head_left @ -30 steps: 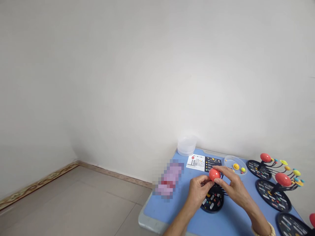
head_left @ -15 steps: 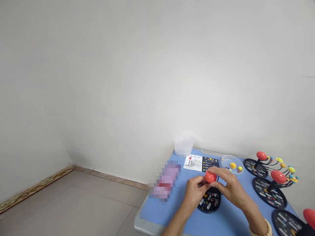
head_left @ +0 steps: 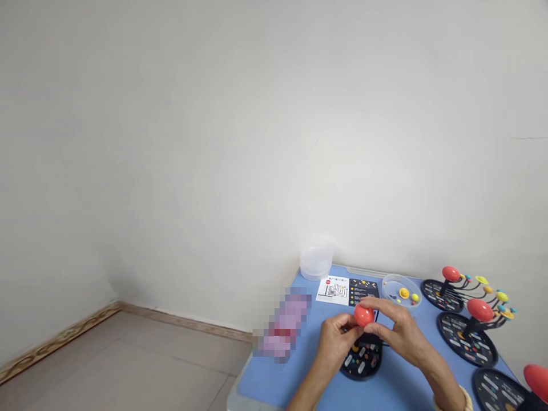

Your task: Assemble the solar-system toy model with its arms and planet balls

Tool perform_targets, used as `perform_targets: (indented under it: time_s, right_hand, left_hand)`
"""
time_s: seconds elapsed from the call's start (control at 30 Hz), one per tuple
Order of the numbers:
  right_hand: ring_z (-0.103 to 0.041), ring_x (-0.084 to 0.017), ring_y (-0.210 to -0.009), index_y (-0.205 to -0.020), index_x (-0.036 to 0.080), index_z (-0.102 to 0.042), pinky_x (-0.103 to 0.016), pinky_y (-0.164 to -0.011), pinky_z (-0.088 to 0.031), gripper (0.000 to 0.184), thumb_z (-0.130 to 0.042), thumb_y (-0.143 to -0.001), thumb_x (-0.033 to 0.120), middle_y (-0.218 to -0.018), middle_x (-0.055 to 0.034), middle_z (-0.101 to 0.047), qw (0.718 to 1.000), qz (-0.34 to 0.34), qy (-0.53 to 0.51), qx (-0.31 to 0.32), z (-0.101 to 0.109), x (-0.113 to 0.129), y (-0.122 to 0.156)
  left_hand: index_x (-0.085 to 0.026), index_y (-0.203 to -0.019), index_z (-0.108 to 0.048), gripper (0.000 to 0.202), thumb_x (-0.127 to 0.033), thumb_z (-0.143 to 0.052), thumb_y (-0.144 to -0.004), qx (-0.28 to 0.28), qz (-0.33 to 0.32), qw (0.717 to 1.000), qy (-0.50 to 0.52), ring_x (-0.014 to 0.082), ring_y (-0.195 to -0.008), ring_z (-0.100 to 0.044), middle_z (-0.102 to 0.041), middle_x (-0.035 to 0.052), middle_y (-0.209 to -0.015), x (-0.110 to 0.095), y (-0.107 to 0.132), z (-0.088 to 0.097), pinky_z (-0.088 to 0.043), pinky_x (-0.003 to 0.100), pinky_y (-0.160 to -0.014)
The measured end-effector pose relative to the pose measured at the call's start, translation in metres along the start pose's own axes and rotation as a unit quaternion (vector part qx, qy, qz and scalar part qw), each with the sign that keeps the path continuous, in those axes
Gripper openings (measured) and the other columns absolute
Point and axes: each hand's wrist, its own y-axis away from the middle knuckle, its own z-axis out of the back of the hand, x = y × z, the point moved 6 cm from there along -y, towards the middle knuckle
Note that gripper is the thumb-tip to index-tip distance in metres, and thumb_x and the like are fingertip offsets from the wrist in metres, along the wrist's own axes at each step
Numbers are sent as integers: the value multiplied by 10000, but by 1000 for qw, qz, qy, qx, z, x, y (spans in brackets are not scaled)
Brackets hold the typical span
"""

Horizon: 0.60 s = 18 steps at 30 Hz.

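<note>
Pale wall (head_left: 171,142) behind a blue table (head_left: 265,382), with tan floor (head_left: 149,354) at left. Near the table's left edge, a purple patch (head_left: 286,325), too blurry to name. At the far left corner, a clear tub (head_left: 315,265). Next, by the far edge, a printed sheet (head_left: 331,290). With the left hand (head_left: 334,342), pinching a shiny red ball (head_left: 363,315) low on its left side, above a round black base (head_left: 362,365) near the table's middle. With the right hand (head_left: 405,330), holding the same ball between thumb and bent fingers. By the far edge, a clear dish (head_left: 394,284) of little balls (head_left: 404,293). Along the right edge, three solar system models (head_left: 468,339).
</note>
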Motion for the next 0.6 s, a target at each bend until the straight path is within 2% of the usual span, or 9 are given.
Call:
perform_targets:
  time_s: [0.13, 0.37, 0.47, 0.6]
  right_hand:
    - [-616, -258, -1108, -1184, 264, -639, -426, -964, -499, 334, -633, -863, 356, -1174, -75, -683, 1000, 11, 3, -20, 1, 0, -1]
    - [-599, -258, -1142, -1207, 277, -625, -428, -971, -500, 361, -655, -852, 333, -1201, -78, -667, 999, 41, 18, -11, -4, 4, -1]
    - [-589, -253, -1166, -1194, 284, -632, -421, -969, -505, 308, -601, -888, 302, -1229, -78, -653, 998, 60, 25, -12, -6, 7, 0]
    - [-602, -253, -1154, -1226, 281, -608, -426, -972, -508, 344, -604, -883, 304, -1225, -78, -656, 998, 56, 34, -23, -5, 6, 0]
  left_hand:
    - [-153, -616, -713, 166, -308, -743, -665, 3, -3, 1000, -3, 161, -587, -585, -679, 2, -595, -2, 1, 0, -435, 231, -573]
    - [-163, -619, -715, 205, -362, -741, -658, 4, -5, 1000, -2, 173, -599, -596, -694, 6, -606, -3, 1, 0, -443, 240, -585]
    - [-155, -625, -726, 194, -343, -727, -674, 1, -11, 1000, -2, 168, -588, -588, -694, 3, -598, -2, 1, 1, -435, 240, -580]
    - [-148, -644, -749, 189, -335, -743, -669, 5, -10, 1000, 1, 167, -598, -587, -695, 0, -601, -3, 0, 1, -433, 239, -590]
